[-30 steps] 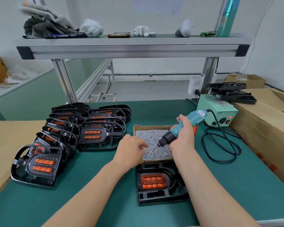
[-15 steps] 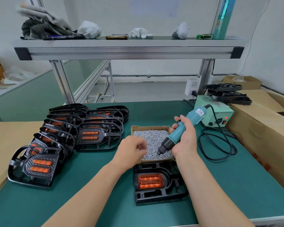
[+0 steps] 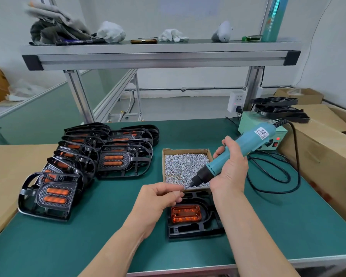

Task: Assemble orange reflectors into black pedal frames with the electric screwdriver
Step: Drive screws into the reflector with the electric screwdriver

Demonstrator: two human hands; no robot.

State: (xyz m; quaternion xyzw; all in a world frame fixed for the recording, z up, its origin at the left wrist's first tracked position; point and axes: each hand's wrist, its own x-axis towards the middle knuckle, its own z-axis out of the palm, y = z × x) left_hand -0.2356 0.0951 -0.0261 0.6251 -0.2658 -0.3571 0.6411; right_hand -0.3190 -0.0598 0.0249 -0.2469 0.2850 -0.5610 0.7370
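**Loading a screw onto the driver bit above an open pedal frame**

Head view of the green table (image 3: 92, 242). The right grip (image 3: 231, 168) is wrapped around the barrel of the teal electric screwdriver (image 3: 255, 136). The tool is tilted, with its cord end up and to the right and its bit (image 3: 188, 185) down and to the left, over the near edge of the cardboard screw box (image 3: 185, 150). The left grip (image 3: 160, 196) has its fingers curled. Its thumb and forefinger are pressed together on a screw (image 3: 184, 189) at the tip of the bit, and the fingertips hide most of the screw.

Just below both grips, the black pedal frame (image 3: 190, 230) lies flat on the table, touching the near side of the screw box. The orange reflector (image 3: 185, 213) is seated in its central recess. Neither grip touches the frame.

To the left, finished pedals (image 3: 113, 163) lie in overlapping rows, each showing orange reflectors in a black frame. The nearest one (image 3: 54, 194) is by the table's left edge.

At the right rear stands a pale green power unit (image 3: 247, 121) with a red lamp lit. Its black cable (image 3: 278, 176) loops across the table to the screwdriver. Bare black frames (image 3: 278, 108) are stacked behind the unit, on a cardboard carton (image 3: 318, 156).

An aluminium shelf (image 3: 160, 54) spans the table and carries white gloves (image 3: 173, 36) and bundled cloth.
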